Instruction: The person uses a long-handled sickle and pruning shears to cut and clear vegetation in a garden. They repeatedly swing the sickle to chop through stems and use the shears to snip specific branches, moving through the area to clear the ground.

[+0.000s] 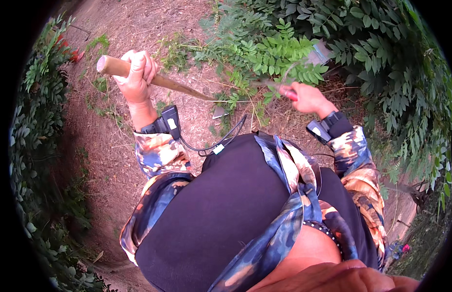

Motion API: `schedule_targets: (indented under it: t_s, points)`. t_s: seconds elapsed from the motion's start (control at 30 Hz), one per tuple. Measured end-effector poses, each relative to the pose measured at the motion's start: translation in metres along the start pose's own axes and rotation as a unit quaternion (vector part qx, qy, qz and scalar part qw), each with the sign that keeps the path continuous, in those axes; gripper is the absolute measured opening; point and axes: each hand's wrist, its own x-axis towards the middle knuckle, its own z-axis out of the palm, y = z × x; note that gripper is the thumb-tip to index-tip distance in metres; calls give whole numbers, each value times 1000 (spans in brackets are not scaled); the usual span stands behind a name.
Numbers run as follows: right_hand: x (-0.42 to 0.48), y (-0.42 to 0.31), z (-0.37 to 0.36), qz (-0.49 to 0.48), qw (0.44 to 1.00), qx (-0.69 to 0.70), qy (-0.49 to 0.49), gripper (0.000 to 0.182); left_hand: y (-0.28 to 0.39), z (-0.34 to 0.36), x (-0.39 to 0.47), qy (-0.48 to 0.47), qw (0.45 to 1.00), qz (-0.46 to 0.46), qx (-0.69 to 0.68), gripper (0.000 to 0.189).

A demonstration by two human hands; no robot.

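Observation:
My left hand (pixel 136 75) is closed around a long wooden handle (pixel 182 88), its thick end sticking out past the fist at upper left. The handle slants down to the right, towards a small pale metal blade (pixel 220 112) on the ground; whether the two join is partly hidden by weeds. In my right hand (pixel 309 98) is a tool with a red handle (pixel 292 95); its working end is blurred and points left over leafy green stems (pixel 280 54). The kind of tool cannot be told. Both wrists carry strapped black devices.
Dense leafy shrubs (pixel 379 54) stand at the upper right, and more foliage (pixel 32 138) lines the left side. Dry brown soil (pixel 113 175) with straw and low weeds lies between them. A greyish flat object (pixel 318 54) rests among the leaves. A black cable (pixel 226 137) loops near my waist.

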Motion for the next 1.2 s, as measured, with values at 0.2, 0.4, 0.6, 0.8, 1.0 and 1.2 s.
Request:
schedule_targets:
  t_s: [0.2,0.4,0.6,0.8,1.0,1.2]
  points:
    - [-29,55,124,77,985,-58,-143,40,-4,-2,-3,-13,1000,9,5,29]
    - [-103,129,153,249,961,81,-95,33,-22,-23,-9,-52,997,49,-36,21]
    - [-171,143,166,217,665,710,80,16,0,-13,-13,-32,998,51,-22,21]
    - [-232,113,146,99,472,825,295,25,8,31,-7,-44,999,27,-3,25]
    - [-283,82,143,25,366,843,394,32,21,71,-11,-28,999,-2,32,27]
    - [-339,98,160,-81,258,857,439,36,21,80,-12,-36,998,-1,46,29]
